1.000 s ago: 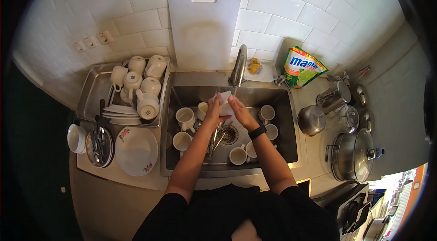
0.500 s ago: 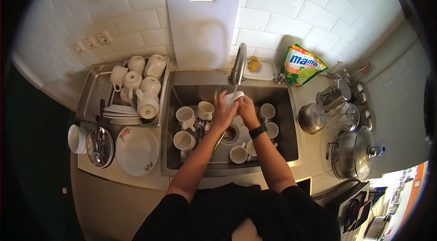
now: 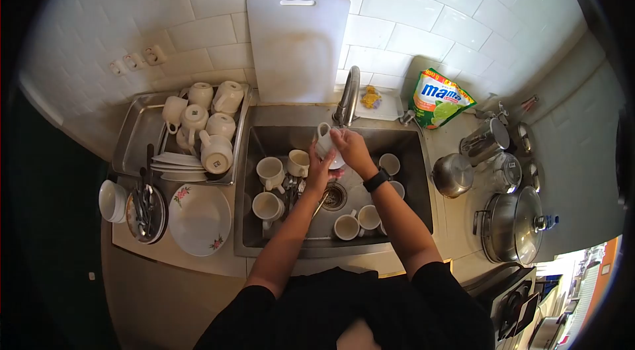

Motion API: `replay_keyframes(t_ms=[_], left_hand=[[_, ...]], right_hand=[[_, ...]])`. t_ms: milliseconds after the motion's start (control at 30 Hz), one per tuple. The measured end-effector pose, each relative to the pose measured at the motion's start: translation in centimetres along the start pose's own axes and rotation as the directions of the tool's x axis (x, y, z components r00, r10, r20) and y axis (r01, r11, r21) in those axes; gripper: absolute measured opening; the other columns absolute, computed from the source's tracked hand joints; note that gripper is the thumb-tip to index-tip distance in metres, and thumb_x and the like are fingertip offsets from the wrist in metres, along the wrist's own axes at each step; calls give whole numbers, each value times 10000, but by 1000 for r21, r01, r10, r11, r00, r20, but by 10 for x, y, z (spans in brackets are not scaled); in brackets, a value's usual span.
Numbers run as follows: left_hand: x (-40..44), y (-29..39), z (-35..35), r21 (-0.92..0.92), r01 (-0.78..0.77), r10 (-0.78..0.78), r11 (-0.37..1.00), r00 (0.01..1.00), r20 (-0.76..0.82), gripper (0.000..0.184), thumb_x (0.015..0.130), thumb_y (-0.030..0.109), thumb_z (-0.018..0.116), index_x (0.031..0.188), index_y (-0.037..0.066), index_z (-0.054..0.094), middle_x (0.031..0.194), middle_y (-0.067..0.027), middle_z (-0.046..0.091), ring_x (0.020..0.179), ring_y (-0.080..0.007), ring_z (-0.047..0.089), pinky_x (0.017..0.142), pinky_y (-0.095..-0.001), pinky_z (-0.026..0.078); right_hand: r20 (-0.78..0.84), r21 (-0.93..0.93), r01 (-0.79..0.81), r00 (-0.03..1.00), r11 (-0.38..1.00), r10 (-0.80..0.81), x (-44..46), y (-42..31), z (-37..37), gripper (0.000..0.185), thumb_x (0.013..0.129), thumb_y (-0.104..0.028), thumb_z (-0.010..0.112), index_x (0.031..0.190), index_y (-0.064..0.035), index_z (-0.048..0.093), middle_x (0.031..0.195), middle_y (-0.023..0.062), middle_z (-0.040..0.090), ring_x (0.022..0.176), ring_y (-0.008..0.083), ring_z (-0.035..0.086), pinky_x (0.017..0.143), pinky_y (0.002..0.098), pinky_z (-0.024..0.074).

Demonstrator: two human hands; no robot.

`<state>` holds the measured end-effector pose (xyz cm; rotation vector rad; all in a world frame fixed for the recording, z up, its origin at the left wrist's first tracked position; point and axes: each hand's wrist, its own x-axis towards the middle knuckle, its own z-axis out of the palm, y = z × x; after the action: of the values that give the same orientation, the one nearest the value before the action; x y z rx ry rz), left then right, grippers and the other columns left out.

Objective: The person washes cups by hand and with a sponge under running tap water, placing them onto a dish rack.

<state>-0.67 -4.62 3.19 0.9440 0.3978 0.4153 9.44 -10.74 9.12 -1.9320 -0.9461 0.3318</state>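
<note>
**Two-handed hold over the grey rectangular steel sink [image 3: 418, 218]**

Left of the sink, a silver rectangular metal tray [image 3: 135, 138] bears off-white ceramic mugs [image 3: 216, 153], mostly bases up, probably so they drain. Within the sink, cream ceramic cups [image 3: 347, 226] stand mouths up around its middle, perhaps leaving me working room. Over the sink's back half, my right hand [image 3: 352, 150] and left hand [image 3: 320, 168] are closed around a white ceramic vessel [image 3: 323, 143], likely both because it's slick. It sits between my fingers [image 3: 339, 141], touching both hands; what looks like its handle [image 3: 323, 126] pokes above them.
</note>
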Motion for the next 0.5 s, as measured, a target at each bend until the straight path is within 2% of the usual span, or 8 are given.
replay_keyframes(t_ms=[33, 67, 167, 200, 300, 400, 500], left_hand=[[3, -3, -1, 48, -14, 13, 999, 1000, 6, 541, 822, 470, 510, 1178, 117, 306, 807, -104, 564, 618, -235, 602, 495, -324, 516], [12, -10, -11, -7, 112, -111, 994, 992, 60, 557, 800, 576, 466, 1082, 99, 411, 728, -72, 562, 575, -201, 576, 471, -307, 477], [2, 12, -9, -401, 308, -320, 863, 947, 38, 640, 754, 699, 393, 983, 110, 498, 653, -48, 545, 524, -179, 538, 467, -293, 429], [1, 13, -9, -338, 306, -321, 890, 947, 11, 689, 714, 765, 340, 939, 142, 530, 701, -43, 558, 525, -173, 516, 473, -280, 395], [-1, 14, -8, -353, 387, -406, 852, 914, 24, 677, 703, 762, 372, 933, 144, 525, 731, -37, 569, 544, -172, 521, 473, -279, 397], [11, -8, -28, -364, 396, -372, 843, 918, 138, 700, 696, 755, 393, 1029, 151, 516, 916, -55, 575, 714, -198, 568, 588, -308, 445], [-5, 25, 2, -465, 275, -360, 841, 928, -102, 678, 702, 725, 427, 1022, 135, 521, 899, -50, 551, 766, -202, 549, 588, -334, 436]], right_hand=[[-35, -59, -9, 999, 998, 7, 0, -3, 2, 328, 834, -295, 550, 809, 32, 571, 687, 201, 579, 608, 274, 579, 575, 345, 438], [-3, -111, 146, 989, 983, -147, -2, -7, 1, 322, 815, -299, 564, 790, 22, 574, 666, 192, 576, 600, 284, 585, 571, 359, 441], [313, -143, 271, 925, 952, -216, -13, -30, -7, 329, 764, -331, 581, 795, -4, 608, 731, 216, 586, 703, 385, 563, 642, 416, 451], [361, -76, 226, 914, 971, -184, -11, -24, -5, 311, 730, -326, 601, 768, -18, 611, 743, 201, 593, 705, 372, 567, 639, 421, 451], [305, -310, 240, 942, 920, -143, -5, -15, -4, 300, 732, -325, 601, 743, -26, 618, 737, 191, 596, 693, 377, 567, 643, 420, 457], [246, -242, 258, 949, 935, -198, -8, -27, -2, 324, 742, -338, 597, 756, -14, 605, 717, 202, 592, 689, 397, 565, 647, 431, 460], [111, -355, 222, 975, 908, -195, -26, -21, 17, 348, 750, -347, 595, 766, 1, 580, 716, 221, 587, 684, 402, 565, 641, 447, 456]])
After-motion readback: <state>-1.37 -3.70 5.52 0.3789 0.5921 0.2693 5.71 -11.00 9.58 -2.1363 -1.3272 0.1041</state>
